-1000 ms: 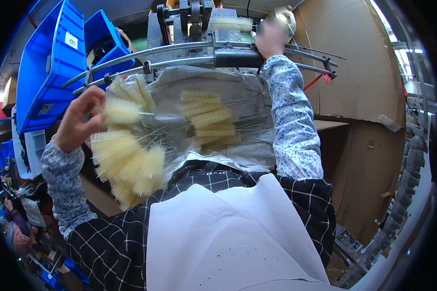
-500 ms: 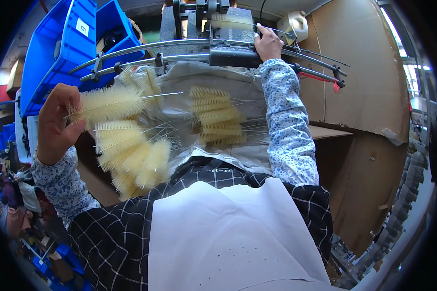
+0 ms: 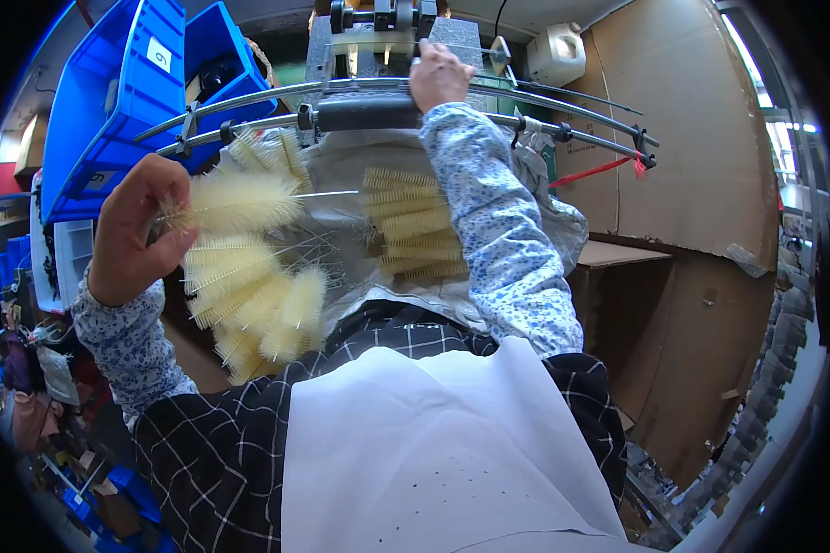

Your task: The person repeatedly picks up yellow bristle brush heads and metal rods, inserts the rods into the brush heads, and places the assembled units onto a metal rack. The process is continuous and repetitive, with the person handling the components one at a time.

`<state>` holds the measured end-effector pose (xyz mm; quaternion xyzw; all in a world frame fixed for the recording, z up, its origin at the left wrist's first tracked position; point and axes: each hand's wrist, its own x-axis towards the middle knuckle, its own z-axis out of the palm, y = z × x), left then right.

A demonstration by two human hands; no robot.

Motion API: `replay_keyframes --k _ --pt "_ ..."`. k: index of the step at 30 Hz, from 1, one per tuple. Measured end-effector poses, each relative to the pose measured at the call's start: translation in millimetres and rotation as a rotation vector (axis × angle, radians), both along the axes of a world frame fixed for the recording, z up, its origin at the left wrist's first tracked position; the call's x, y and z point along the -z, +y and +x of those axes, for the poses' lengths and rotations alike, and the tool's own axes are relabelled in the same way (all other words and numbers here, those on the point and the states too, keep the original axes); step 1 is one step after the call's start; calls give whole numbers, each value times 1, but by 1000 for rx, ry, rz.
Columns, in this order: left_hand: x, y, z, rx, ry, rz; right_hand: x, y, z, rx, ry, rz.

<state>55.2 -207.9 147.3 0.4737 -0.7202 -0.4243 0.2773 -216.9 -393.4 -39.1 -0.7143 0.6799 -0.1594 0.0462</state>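
At the left, my left hand (image 3: 143, 226) pinches the end of a cream bristle brush (image 3: 244, 203); its bare wire stem points right. My right hand (image 3: 440, 76) grips the right end of the sliding carriage on the machine's rails, its fingertips beside a wire. The carriage's black sleeve (image 3: 369, 112) is just left of that hand. Behind it, another pale brush (image 3: 371, 44) lies crosswise in the machine (image 3: 392, 17), partly hidden. A heap of finished-looking brushes (image 3: 249, 295) fans out below my left hand. A second row of brushes (image 3: 410, 221) lies left of my right forearm.
Two steel rails (image 3: 277, 94) cross in front of me. Blue bins (image 3: 124, 92) stand at the far left. A white jug (image 3: 556, 55) is behind the rails at right, near cardboard sheets (image 3: 682, 138). A red strip (image 3: 599, 171) hangs at the rail end. Grey cloth (image 3: 337, 161) covers the work surface.
My right hand and the carriage with its black sleeve have slid left along the rails. My left hand, still holding the brush, has moved slightly right.
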Motion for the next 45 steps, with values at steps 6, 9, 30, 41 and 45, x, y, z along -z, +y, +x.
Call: replay_keyframes --k 6,9,30,41,45 --pt "-6 -3 -17 71 -53 32 5 -2 3 -29 11 -37" --pt "-3 5 -12 24 -42 34 0 -1 -17 -36 66 -52" --pt "25 0 -24 151 254 132 -46 -15 -231 -330 -116 377" --pt "60 -8 -90 284 119 -43 -87 156 -42 -880 -992 911" --pt "39 22 -68 194 -144 21 -57 128 -47 -833 -721 393"
